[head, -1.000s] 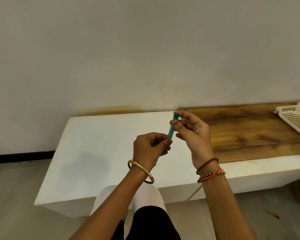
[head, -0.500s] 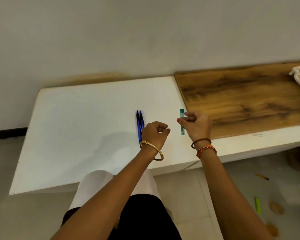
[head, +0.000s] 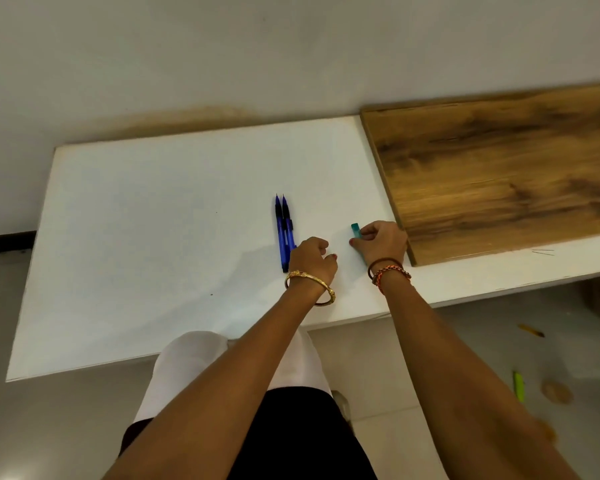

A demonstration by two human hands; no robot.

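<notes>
We hold both bare forearms stretched forward side by side, our left hand (head: 310, 259) curled knuckles-up into a loose fist that grips nothing, our right hand (head: 381, 242) near it, its thumb and curled fingers pinching the tube (head: 355, 230).

pens (head: 283, 233): blue, black grips | tube (head: 355, 230): teal | table (head: 153, 220): white | board (head: 499, 174): brown woodgrain

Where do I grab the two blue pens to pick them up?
I'd pinch both blue pens together across their middles, coming straight down from above. They lie flat, side by side on the white table, and the left hand crowds their near ends.
</notes>
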